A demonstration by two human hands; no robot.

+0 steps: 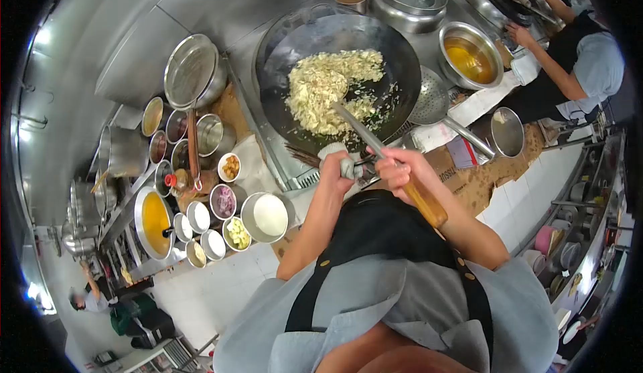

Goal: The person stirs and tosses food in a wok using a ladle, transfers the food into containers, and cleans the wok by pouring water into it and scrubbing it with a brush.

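Note:
A large dark wok (321, 35) sits on the stove, with chopped fried rice-like food, pale yellow and white with green bits (318, 92), spread in it. My right hand (404, 170) is wrapped round the shaft of a long wok ladle (362, 132), just above its wooden handle (426, 202). The ladle's head is buried in the food. At the wok's near rim my left hand (336, 169) is closed on a folded greyish cloth (333, 150); whether a wok handle lies under it is hidden. A bamboo brush (303, 155) lies beside that hand.
Left of the wok stand a strainer over a pot (191, 71), a bowl of yellow liquid (155, 222), a white-filled pot (268, 216) and several ingredient cups. To the right are a perforated skimmer (429, 96) and an oil pot (471, 58). A co-worker (569, 65) works at the upper right.

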